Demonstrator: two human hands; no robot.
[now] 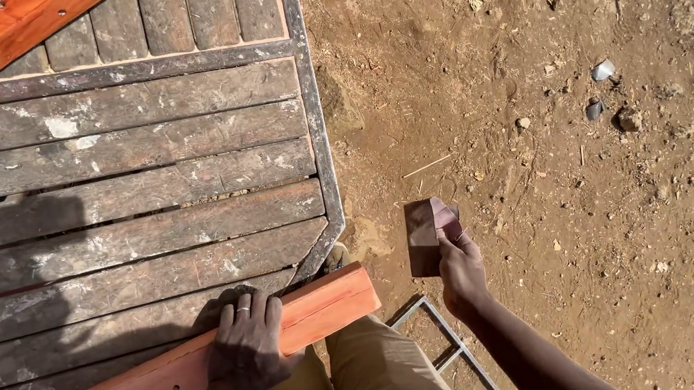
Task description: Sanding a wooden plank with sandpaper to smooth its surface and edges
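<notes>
Red-brown planks (165,387), two; hands, two; one folded sandpaper sheet (426,233).

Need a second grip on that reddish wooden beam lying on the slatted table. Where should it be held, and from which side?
Probably the free end of the reddish wooden beam, taken from above with fingers wrapped over the far edge. That end overhangs the slatted table corner, so both long edges are exposed there. The left hand already presses down mid-length; the right hand holds a folded sandpaper sheet.

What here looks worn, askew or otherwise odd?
The table is worn: its grey slats are paint-smeared and gapped. The plank under the left hand lies slantwise, its end overhanging the table's cut corner. The right hand holds folded sandpaper over bare dirt.
</notes>
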